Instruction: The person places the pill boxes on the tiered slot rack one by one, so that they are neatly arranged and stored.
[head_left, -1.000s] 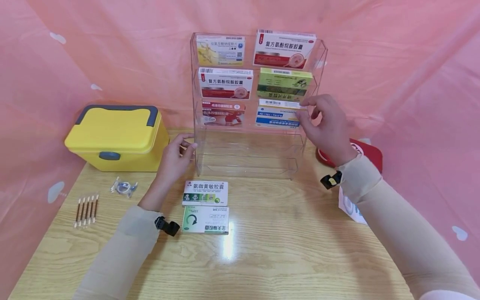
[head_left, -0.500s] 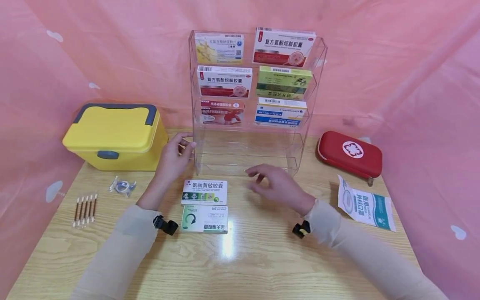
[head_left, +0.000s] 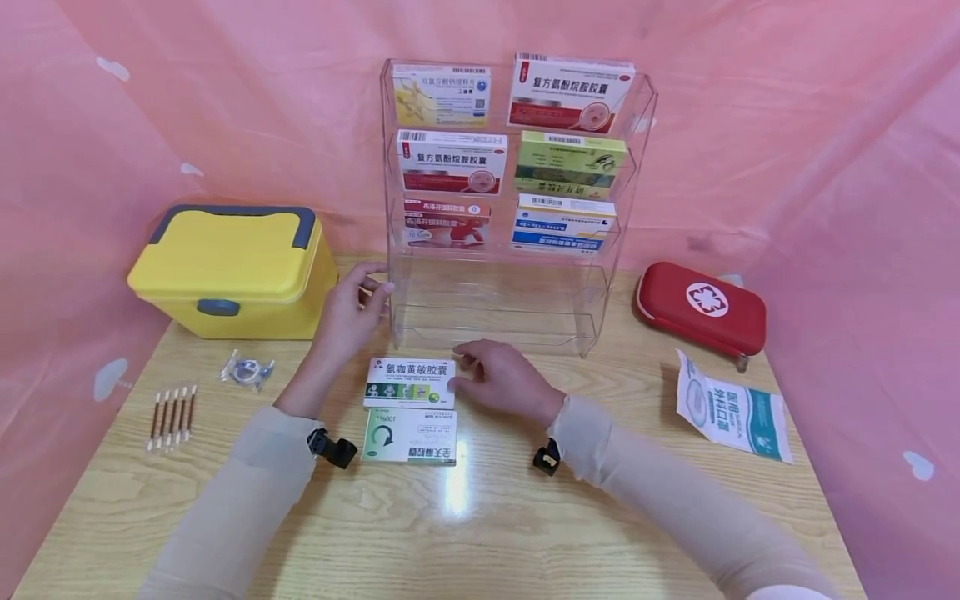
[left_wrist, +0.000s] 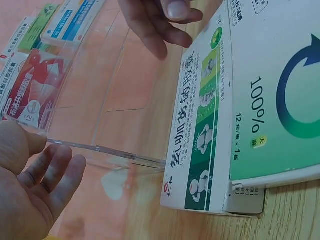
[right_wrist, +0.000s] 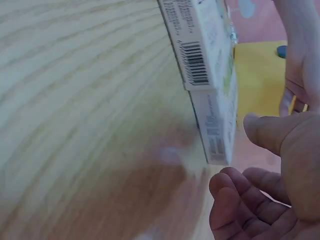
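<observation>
A green-and-white medicine box lies flat on the wooden table in front of a clear acrylic rack. A second box marked 100% lies against its near side. My right hand is at the first box's right end. Its thumb and loosely bent fingers are spread about the corner, and a small gap shows in the right wrist view. My left hand rests with straight fingers against the rack's lower left wall.
Several medicine boxes stand in the rack's upper three shelves. A yellow case sits at the left, with a small clear packet and several swabs in front. At the right lie a red first-aid pouch and a white-teal packet.
My right hand has left the blue-and-white box on the rack's third shelf and come down left to the green-and-white box's right end. The left hand has stayed put.
</observation>
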